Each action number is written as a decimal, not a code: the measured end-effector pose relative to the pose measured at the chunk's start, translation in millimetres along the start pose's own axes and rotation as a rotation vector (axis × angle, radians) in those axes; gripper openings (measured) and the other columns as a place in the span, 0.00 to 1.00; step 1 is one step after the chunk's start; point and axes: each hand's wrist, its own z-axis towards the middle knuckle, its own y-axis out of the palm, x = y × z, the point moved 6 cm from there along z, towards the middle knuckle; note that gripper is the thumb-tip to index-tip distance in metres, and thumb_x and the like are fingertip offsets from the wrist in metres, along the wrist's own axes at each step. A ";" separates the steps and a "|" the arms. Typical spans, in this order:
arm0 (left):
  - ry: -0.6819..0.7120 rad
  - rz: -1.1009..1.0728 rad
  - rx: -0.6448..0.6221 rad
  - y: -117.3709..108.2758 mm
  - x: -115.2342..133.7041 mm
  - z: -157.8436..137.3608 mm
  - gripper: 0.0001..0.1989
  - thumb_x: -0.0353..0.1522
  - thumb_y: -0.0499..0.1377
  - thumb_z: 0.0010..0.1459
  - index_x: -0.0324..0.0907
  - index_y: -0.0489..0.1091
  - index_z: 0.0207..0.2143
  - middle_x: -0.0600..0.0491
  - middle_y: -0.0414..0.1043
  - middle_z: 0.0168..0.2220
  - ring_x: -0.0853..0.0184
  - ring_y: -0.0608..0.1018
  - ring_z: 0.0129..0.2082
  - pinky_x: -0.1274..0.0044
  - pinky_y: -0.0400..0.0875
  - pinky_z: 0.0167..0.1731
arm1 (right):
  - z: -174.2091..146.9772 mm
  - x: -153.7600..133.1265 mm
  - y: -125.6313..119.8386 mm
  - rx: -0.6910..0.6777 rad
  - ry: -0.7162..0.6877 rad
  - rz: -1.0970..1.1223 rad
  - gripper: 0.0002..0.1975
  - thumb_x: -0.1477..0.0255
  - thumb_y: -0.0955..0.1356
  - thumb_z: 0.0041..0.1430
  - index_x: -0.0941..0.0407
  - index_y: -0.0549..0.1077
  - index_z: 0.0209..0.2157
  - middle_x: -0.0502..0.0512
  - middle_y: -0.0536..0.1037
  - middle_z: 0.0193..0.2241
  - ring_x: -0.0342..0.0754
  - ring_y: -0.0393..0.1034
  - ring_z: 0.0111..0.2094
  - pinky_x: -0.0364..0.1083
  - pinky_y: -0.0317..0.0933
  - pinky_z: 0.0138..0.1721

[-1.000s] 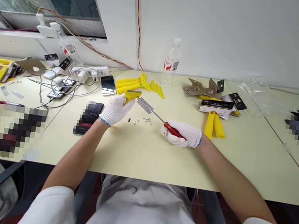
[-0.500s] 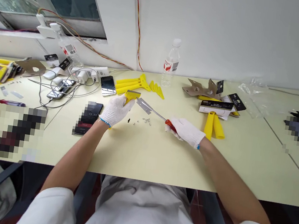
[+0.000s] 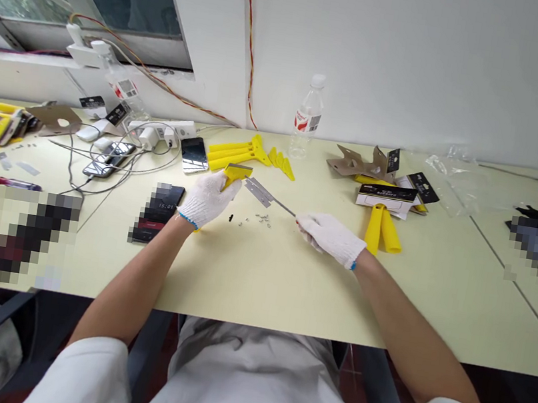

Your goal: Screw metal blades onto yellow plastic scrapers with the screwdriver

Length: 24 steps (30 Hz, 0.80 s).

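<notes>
Yellow scraper (image 3: 235, 175), light stiff plastic, gripped by gloved left hand (image 3: 207, 198); right hand (image 3: 332, 236) closed around screwdriver (image 3: 284, 208).

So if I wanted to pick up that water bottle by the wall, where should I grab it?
Hold the water bottle around its middle, about at the red and white label. It stands upright with its cap on top, so the round sides are easy to wrap fingers around. Come from the front, since the wall is right behind it. Reach past the yellow scrapers lying in front, probably a little from the right.
</notes>
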 end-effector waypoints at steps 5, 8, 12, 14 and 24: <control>-0.025 0.002 -0.018 0.6 -0.9 -0.8 0.20 0.47 0.58 0.73 0.43 0.72 0.33 0.52 0.73 0.25 0.62 0.76 0.32 0.68 0.67 0.38 | 0.5 0.9 5.8 -0.037 0.017 -0.050 0.33 0.37 0.65 0.74 0.53 0.73 0.35 0.53 0.76 0.23 0.43 0.57 0.20 0.45 0.51 0.23; -0.033 0.005 -0.017 -0.2 -0.5 -0.8 0.19 0.47 0.58 0.73 0.44 0.72 0.33 0.52 0.72 0.24 0.62 0.76 0.31 0.68 0.67 0.38 | 1.1 -4.1 -1.2 0.062 -0.038 -0.101 0.37 0.34 0.61 0.74 0.54 0.75 0.33 0.54 0.76 0.23 0.45 0.61 0.23 0.45 0.54 0.26; -0.041 -0.002 -0.017 -0.7 -0.7 -0.9 0.19 0.47 0.58 0.73 0.44 0.72 0.33 0.53 0.70 0.22 0.62 0.75 0.29 0.68 0.67 0.37 | 0.7 -5.2 -9.5 0.174 -0.066 -0.211 0.34 0.34 0.73 0.64 0.53 0.74 0.34 0.54 0.80 0.28 0.46 0.64 0.26 0.45 0.55 0.28; -0.052 -0.016 -0.030 0.1 -1.2 -1.4 0.19 0.47 0.58 0.73 0.44 0.72 0.33 0.53 0.70 0.21 0.62 0.75 0.28 0.68 0.68 0.37 | 2.0 0.7 -2.1 0.042 -0.016 -0.130 0.36 0.33 0.66 0.71 0.54 0.76 0.34 0.55 0.79 0.25 0.46 0.61 0.23 0.46 0.54 0.26; -0.059 -0.036 -0.042 0.1 0.3 -3.4 0.19 0.48 0.59 0.72 0.44 0.72 0.34 0.54 0.71 0.21 0.63 0.76 0.28 0.68 0.69 0.36 | 3.2 3.9 -3.0 0.031 -0.010 -0.082 0.36 0.32 0.65 0.70 0.53 0.74 0.33 0.55 0.79 0.24 0.44 0.60 0.20 0.46 0.53 0.23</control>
